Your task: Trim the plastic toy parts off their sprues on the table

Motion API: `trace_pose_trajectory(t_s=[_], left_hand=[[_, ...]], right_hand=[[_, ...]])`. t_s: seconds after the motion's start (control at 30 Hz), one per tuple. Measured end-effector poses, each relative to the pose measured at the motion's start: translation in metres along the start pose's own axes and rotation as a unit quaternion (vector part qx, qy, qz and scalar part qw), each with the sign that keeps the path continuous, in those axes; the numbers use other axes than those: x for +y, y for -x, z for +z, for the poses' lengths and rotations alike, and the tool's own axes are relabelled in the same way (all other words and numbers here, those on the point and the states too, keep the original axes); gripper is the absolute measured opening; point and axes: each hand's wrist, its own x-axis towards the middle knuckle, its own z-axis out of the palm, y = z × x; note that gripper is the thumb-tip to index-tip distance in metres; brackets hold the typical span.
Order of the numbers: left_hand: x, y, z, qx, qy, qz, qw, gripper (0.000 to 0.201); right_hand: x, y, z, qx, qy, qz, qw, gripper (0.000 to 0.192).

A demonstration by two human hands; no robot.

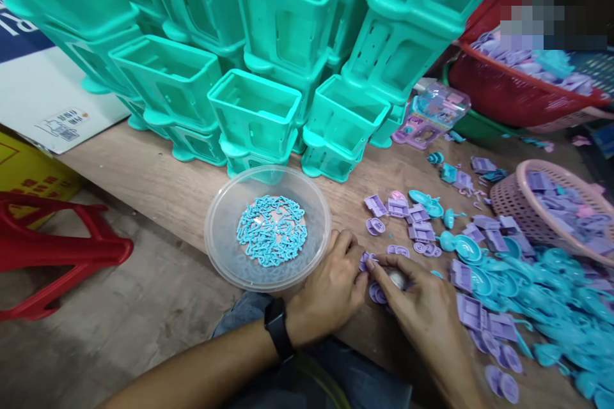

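In front of me, a small purple plastic piece (367, 260) with rounded ends is pinched between the fingertips of both hands, just above the table. My left hand (336, 284), with a black watch on the wrist, is closed with its thumb and fingertips at the piece's near left side. On the other side, my right hand (422, 297) grips the piece with thumb and forefinger. Under the right fingers lies another purple piece (377, 293), partly covered, and a whitish round thing (396, 278) shows between them. A clear round tub (218, 236) holding small blue hook-shaped pieces stands beside my left hand.
Stacked green plastic housings (259, 121) rise along the back. Loose blue parts (542, 300) and purple parts (472, 313) spread over the table's right side. Beyond are a pink basket (520, 204) and a red basket (508, 92). A red stool (62, 249) stands left.
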Motion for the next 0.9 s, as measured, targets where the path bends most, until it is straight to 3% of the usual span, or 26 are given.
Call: trace_pose_trajectory(t_s=[0.17, 0.27, 0.63, 0.77, 0.9], left_hand=[[-0.002, 0.001, 0.002, 0.002, 0.003, 0.002, 1.000, 0.017], [-0.002, 0.001, 0.002, -0.001, 0.010, -0.005, 1.000, 0.021], [-0.006, 0.001, 0.012, 0.037, 0.017, 0.015, 0.999, 0.027], [-0.007, 0.000, 0.014, 0.048, 0.001, 0.025, 0.999, 0.028], [-0.006, 0.000, 0.013, 0.052, -0.014, 0.019, 0.998, 0.021]], right_hand=[[-0.003, -0.002, 0.004, 0.019, 0.052, -0.065, 0.996, 0.033], [-0.008, -0.006, 0.005, -0.001, 0.082, -0.088, 0.993, 0.029], [-0.009, -0.006, 0.013, -0.025, 0.034, -0.004, 0.999, 0.012], [-0.012, -0.005, 0.013, 0.004, 0.083, -0.023, 0.996, 0.013], [-0.007, -0.011, 0.002, -0.033, 0.003, -0.009, 0.999, 0.020]])
